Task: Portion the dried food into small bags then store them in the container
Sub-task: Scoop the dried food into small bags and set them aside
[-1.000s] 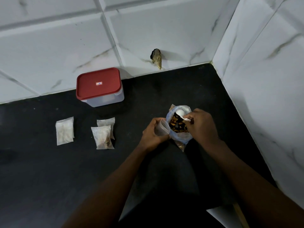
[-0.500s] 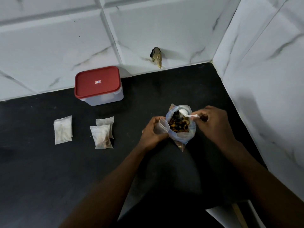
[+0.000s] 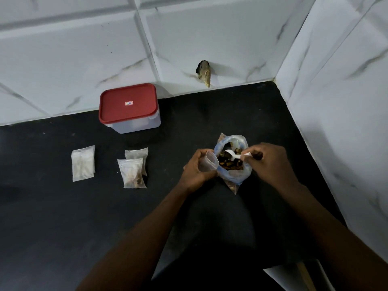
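A big clear bag of dark dried food [image 3: 235, 173] stands open on the black counter [image 3: 63, 217]. My left hand [image 3: 195, 171] grips a small clear bag [image 3: 207, 162], its mouth held open against the big bag's left rim. My right hand [image 3: 270, 164] pinches the handle of a white plastic spoon [image 3: 233, 155], whose bowl lies over the food. Three small filled bags lie to the left: one alone [image 3: 82, 163], and two overlapping [image 3: 132, 173], [image 3: 137, 154]. The container [image 3: 130, 108], with its red lid on, stands by the back wall.
White marble tile walls close the counter at the back and right, forming a corner [image 3: 275, 79]. A small dark and tan object [image 3: 204, 73] sticks to the back wall. A white sheet and a wooden stick [image 3: 302, 276] show at the bottom right.
My right hand has drawn back to the right and turned the spoon, so its bowl now lies lower over the food. The left hand and small bag have barely moved.
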A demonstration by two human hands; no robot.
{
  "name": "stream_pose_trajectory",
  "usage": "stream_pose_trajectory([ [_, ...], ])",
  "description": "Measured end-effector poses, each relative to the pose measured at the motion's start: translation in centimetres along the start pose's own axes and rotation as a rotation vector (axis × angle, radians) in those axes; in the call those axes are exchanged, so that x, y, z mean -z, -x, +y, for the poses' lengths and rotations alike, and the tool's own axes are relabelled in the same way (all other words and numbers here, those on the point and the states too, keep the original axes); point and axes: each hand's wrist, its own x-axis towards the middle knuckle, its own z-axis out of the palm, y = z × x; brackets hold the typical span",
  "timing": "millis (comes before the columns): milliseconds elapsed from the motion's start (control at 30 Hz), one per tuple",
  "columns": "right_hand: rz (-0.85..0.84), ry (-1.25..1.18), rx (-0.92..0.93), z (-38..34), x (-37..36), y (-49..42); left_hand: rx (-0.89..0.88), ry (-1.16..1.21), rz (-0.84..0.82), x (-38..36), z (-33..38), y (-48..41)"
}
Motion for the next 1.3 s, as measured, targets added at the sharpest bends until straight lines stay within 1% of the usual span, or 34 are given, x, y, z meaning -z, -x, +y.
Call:
stream_pose_trajectory([
  [67,0.063,-0.028,-0.038,0.4,0.2,-0.2,0.001,0.001,-0.002,0.0,0.0,0.0],
  [133,0.081,-0.030,-0.064,0.4,-0.1,-0.3,0.002,0.006,-0.008,0.0,0.1,0.1],
  [267,0.050,-0.017,-0.060,-0.7,-1.5,0.3,-0.002,0.019,-0.002,0.0,0.2,0.1],
  [367,-0.028,0.004,-0.100,-1.7,-2.1,0.5,-0.009,0.035,0.011,0.0,0.3,0.1],
  [400,-0.051,0.001,-0.131,-1.9,-2.0,0.5,-0.011,0.042,0.009,0.0,0.3,0.1],
  [467,-0.090,-0.046,-0.251,-1.9,-1.5,0.3,-0.009,0.052,-0.003,0.0,0.2,0.1],
  [533,-0.107,-0.164,-0.400,-1.7,-1.2,0.2,-0.002,0.052,-0.011,0.0,0.3,0.2],
  [667,-0.060,-0.386,-0.588,-1.6,-1.8,0.1,-0.008,0.055,-0.015,0.0,0.1,0.2],
  [733,-0.068,-0.452,-0.648,-1.5,-2.0,0.2,-0.009,0.059,-0.023,0.2,-0.1,0.2],
  [867,-0.138,-0.460,-0.682,-0.9,-1.4,0.2,-0.004,0.033,-0.030,0.3,-0.2,0.2],
  [1000,-0.097,-0.502,-0.713,-0.7,-1.7,0.5,-0.018,0.010,-0.026,0.2,-0.5,0.2],
  [1100,-0.099,-0.524,-0.738,-0.7,-2.0,0.8,-0.036,-0.007,-0.023,0.3,-0.4,0.3],
  [1300,-0.119,-0.620,-0.774,0.0,-1.0,1.1,-0.149,-0.059,0.010,0.4,-0.3,0.7],
])
